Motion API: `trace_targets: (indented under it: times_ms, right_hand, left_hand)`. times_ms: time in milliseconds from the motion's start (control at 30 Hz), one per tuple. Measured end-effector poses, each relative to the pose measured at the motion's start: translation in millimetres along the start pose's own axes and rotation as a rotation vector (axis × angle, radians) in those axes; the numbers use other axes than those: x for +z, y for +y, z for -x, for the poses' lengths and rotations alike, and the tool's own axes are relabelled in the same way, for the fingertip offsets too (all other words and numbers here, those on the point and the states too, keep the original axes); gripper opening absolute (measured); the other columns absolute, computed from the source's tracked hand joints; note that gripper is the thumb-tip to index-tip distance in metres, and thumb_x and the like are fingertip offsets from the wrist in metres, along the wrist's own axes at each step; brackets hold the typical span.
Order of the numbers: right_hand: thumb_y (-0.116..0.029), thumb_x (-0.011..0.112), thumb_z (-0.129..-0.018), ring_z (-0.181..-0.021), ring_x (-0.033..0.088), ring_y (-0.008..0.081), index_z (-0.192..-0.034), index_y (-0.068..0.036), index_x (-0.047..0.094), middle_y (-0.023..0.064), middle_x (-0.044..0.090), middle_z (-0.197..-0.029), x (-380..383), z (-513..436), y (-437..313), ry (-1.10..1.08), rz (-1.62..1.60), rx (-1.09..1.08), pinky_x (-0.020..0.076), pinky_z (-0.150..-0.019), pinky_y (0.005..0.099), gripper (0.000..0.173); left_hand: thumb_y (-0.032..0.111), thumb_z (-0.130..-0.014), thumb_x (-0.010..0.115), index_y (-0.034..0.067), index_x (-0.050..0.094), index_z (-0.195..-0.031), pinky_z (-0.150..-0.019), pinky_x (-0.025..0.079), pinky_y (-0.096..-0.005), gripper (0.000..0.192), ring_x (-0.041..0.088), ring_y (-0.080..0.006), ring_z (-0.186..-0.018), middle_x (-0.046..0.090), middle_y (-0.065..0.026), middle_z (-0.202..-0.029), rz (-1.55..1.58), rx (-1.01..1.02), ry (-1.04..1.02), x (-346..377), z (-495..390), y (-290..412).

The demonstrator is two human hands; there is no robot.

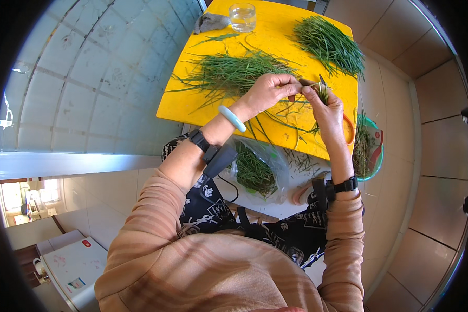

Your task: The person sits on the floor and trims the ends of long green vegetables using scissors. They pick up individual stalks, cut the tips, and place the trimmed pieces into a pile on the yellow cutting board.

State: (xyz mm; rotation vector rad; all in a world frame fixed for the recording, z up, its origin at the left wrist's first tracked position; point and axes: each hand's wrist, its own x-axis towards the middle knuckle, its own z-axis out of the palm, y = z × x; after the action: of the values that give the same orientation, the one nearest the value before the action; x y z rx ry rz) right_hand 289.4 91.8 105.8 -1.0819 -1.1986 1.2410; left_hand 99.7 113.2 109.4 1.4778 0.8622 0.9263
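Note:
My right hand (328, 107) is closed around a small bunch of chive-like greens (323, 94) and a pair of scissors. The scissors' orange handle (349, 129) shows beside my wrist, and their dark blade tip (322, 80) points away from me. Meeting its thumb, my left hand (275, 90) pinches what looks like a thin stem; the fingers partly hide it. Beyond my left hand, a loose heap of grassy greens (234, 72) lies on the yellow table (171, 103). A neater green bundle (327, 45) rests at the far right corner.
A glass of water (242, 18) stands at the far edge next to a grey cloth (211, 23). Below the table are a clear plastic bag of greens (255, 169) and a green basin (379, 156) with plant scraps. A frosted glass panel (101, 78) rises at left.

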Motion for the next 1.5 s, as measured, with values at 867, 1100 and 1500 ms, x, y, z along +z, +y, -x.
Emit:
trace_targets:
  times_ms: [867,1100,1500]
  right_hand:
    - [-0.018,0.072,-0.094,-0.049,0.021,0.0004,-0.105,0.001,0.069,-0.0113,0.033,-0.06,-67.7,-9.1,-20.9,0.399,-0.386,0.04,0.0154,-0.044,0.0224,0.022]
    - [-0.019,0.074,-0.092,-0.048,0.025,0.0006,-0.1,-0.001,0.071,-0.0102,0.04,-0.06,-53.2,-6.1,-17.4,0.412,-0.315,0.035,0.0176,-0.044,0.0227,0.02]
    - [-0.013,0.073,-0.092,-0.081,0.06,0.0045,-0.097,-0.001,0.075,0.0003,0.073,-0.091,-11.6,2.1,-8.0,0.371,-0.12,-0.081,0.0478,-0.075,0.0201,0.013]
  left_hand:
    - [0.006,-0.097,0.054,0.005,0.07,-0.104,-0.068,0.047,-0.0219,0.018,0.056,-0.0047,-0.073,0.07,0.0016,-0.092,-0.301,0.078,0.14,-3.1,-0.8,-10.8]
    - [0.014,-0.097,0.064,0.006,0.072,-0.103,-0.07,0.053,-0.0226,0.013,0.063,-0.0073,-0.08,0.071,-0.0003,-0.092,-0.147,0.288,0.35,7.9,0.9,5.1]
    - [0.019,-0.096,0.066,-0.002,0.072,-0.096,-0.06,0.049,-0.0249,0.022,0.062,-0.0071,-0.066,0.07,-0.0035,-0.074,-0.319,0.059,0.21,33.6,5.1,0.2]
